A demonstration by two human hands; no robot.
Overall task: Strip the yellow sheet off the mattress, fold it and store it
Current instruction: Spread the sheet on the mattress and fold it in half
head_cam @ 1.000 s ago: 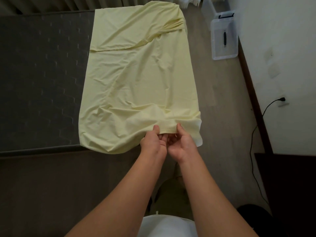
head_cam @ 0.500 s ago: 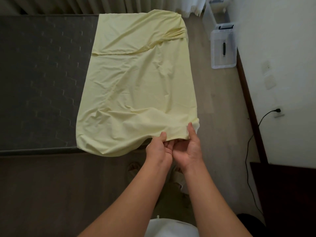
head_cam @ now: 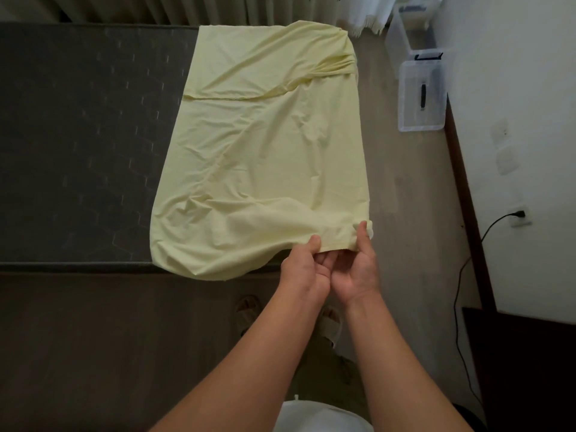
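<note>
The yellow sheet lies folded lengthwise over the right end of the dark grey mattress, creased, with a bunched corner at the far right. Its near right corner is lifted off the mattress edge. My left hand pinches the sheet's near hem from below, thumb on top. My right hand grips the same hem just to the right, at the corner, thumb over the cloth. The two hands touch each other. The fingers under the cloth are hidden.
A clear plastic storage box with a lid stands on the wooden floor at the far right by the white wall. A black cable runs from a wall socket. Dark furniture stands at the right. Curtains hang behind the mattress.
Both hands, still holding the near hem, have moved up and to the right along it towards the sheet's right corner. The drooping corner has been gathered up.
</note>
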